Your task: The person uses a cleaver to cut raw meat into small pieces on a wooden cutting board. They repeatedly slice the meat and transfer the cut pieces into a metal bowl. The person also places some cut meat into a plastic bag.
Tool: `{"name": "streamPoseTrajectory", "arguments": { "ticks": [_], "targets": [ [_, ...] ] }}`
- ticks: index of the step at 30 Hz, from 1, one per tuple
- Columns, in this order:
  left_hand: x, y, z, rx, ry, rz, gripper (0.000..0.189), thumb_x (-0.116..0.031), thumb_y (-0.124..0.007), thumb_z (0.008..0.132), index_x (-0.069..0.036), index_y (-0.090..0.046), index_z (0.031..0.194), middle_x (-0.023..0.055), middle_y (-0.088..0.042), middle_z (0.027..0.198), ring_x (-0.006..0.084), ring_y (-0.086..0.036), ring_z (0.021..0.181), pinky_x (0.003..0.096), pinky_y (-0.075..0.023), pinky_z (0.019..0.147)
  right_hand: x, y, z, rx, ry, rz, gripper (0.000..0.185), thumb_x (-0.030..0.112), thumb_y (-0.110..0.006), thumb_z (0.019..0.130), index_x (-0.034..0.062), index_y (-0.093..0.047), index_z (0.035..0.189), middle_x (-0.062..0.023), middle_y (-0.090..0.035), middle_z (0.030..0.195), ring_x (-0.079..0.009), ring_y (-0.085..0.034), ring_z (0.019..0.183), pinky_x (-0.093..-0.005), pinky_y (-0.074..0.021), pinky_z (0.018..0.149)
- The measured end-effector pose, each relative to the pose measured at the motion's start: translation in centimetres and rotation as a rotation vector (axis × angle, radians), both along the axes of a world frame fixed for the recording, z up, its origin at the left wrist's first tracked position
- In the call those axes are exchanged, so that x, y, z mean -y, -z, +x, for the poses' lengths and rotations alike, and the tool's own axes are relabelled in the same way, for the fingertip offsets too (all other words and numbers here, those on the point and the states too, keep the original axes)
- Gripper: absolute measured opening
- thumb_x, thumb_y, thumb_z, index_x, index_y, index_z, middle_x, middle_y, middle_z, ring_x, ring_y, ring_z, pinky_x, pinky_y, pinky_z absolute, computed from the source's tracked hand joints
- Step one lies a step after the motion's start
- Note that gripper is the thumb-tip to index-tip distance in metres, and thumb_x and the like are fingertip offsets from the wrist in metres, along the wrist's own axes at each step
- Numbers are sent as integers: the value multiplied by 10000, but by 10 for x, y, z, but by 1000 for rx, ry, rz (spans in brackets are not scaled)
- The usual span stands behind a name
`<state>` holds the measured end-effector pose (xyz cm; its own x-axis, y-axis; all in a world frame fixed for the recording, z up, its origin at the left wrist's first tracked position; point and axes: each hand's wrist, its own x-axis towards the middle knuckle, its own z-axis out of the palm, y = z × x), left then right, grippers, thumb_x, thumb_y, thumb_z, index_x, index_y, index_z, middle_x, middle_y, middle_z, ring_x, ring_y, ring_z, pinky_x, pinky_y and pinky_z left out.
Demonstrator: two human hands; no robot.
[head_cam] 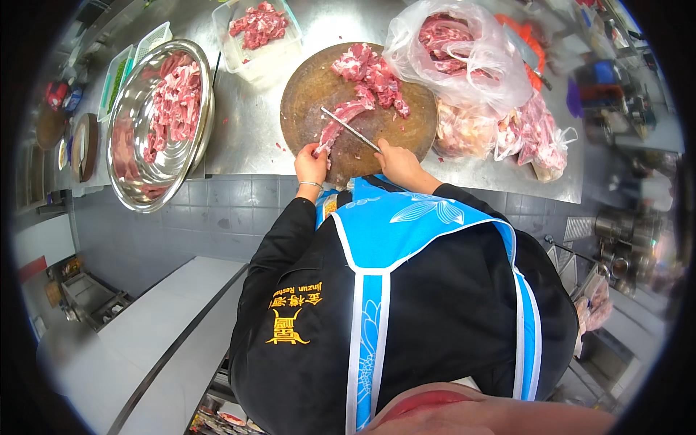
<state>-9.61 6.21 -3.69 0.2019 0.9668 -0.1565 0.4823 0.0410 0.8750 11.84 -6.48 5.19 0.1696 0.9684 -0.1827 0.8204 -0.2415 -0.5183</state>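
Note:
On the round wooden chopping block lies a long strip of raw meat, its near end pinched in the fingers of my left hand. My right hand grips a knife, seen nearly edge-on as a thin line, with its blade crossing the strip. Whether the blade is cutting in or resting on top cannot be told. Behind the strip, a pile of raw meat pieces sits toward the block's far side. The knife's handle is mostly hidden by my right hand.
Left of the block, a steel bowl holds several meat strips. A plastic container with cut meat stands behind. At the right are an open plastic bag of meat, more bagged meat and a cleaver. The steel table's front edge runs before me.

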Motion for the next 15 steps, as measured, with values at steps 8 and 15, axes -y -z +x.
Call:
{"name": "streamPoseTrajectory", "arguments": {
  "ticks": [8,15],
  "targets": [
    [2,-9,0,21,-7,-107,238,-176,-730,848,2,-714,1005,137,-721,773,224,-706,642,342,-556,630,-19,-54,1,-58,55,92,227,279,-580,963,60,-522,981,-262,-651,758,-492,-634,745,-603,-471,665],
    [0,4,1,31,5,-35,242,-181,-741,845,3,-708,1000,138,-717,773,222,-685,606,339,-551,624,-54,-187,10,-480,170,877,109,120,-606,986,37,-591,1055,-117,-595,635,-189,-596,535,-323,-444,513]
  ]
}}
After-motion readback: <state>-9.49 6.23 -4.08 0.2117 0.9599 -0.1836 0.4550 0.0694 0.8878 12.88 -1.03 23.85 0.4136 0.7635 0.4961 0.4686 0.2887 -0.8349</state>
